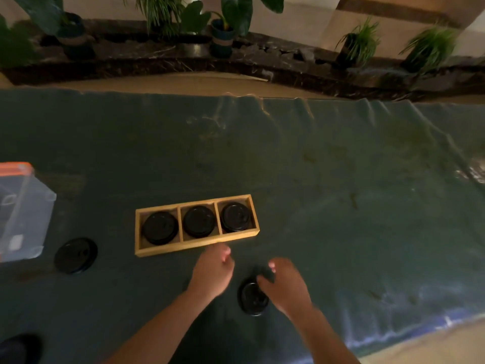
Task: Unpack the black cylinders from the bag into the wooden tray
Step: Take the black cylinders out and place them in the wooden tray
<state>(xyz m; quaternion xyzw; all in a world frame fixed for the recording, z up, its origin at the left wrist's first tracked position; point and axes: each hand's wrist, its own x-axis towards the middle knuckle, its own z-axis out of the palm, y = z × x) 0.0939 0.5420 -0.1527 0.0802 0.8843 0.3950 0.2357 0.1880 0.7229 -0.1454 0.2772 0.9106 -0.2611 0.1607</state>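
My right hand [284, 283] fingers curl on loose black cylinder [252, 298]; left hand [213, 269] half-curled, empty. Wooden tray [196, 246] compartments all full: stacking risks slip.

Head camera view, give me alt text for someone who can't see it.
A light wooden three-compartment tray on a dark green cloth holds one black round cylinder per compartment. The right hand touches a fourth; the left hand hovers beside it.
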